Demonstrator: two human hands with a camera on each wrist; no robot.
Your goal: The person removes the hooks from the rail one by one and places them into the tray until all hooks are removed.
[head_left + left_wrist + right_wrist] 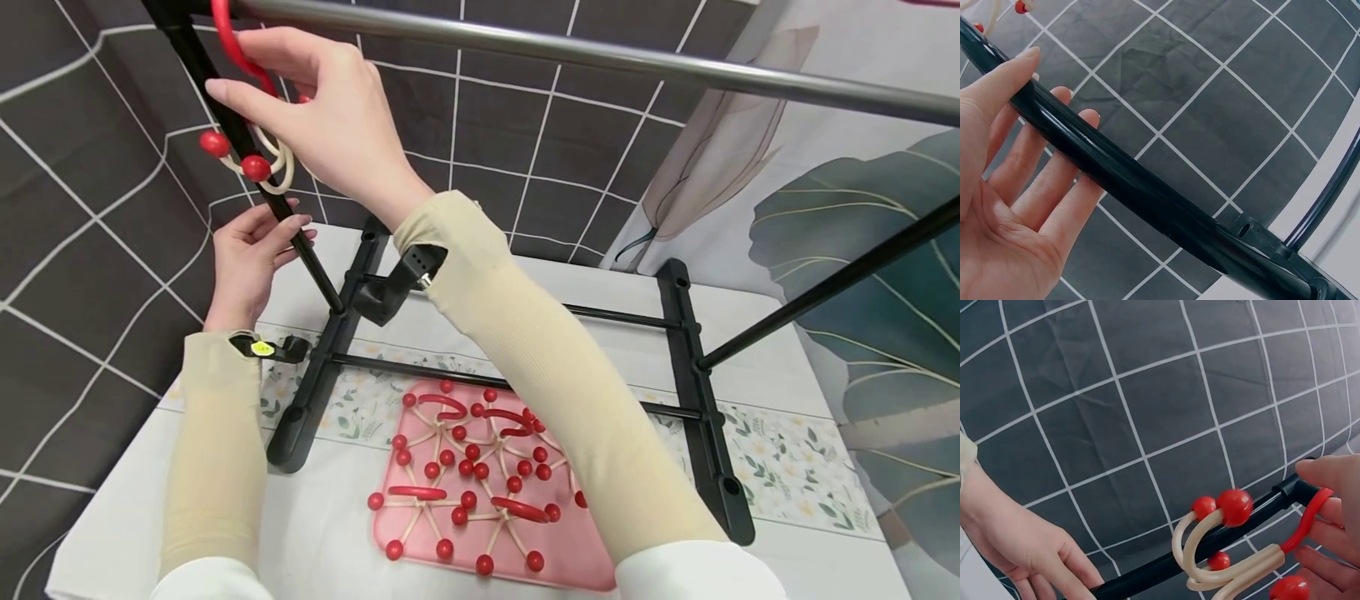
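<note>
High at the left end of the rack, my right hand holds the red hook of a multi-arm hanger. The hanger's cream arms curve out and end in red balls, close beside the rack's black upright post. Lower down, my left hand grips that post, thumb on one side and fingers on the other. Whether the hook bears on the chrome rail is hidden at the frame's top edge.
On the white table, a pink tray holds several similar hangers, partly behind my right forearm. The rack's black feet stand on the table. A dark cloth with white grid lines hangs behind, a patterned curtain at right.
</note>
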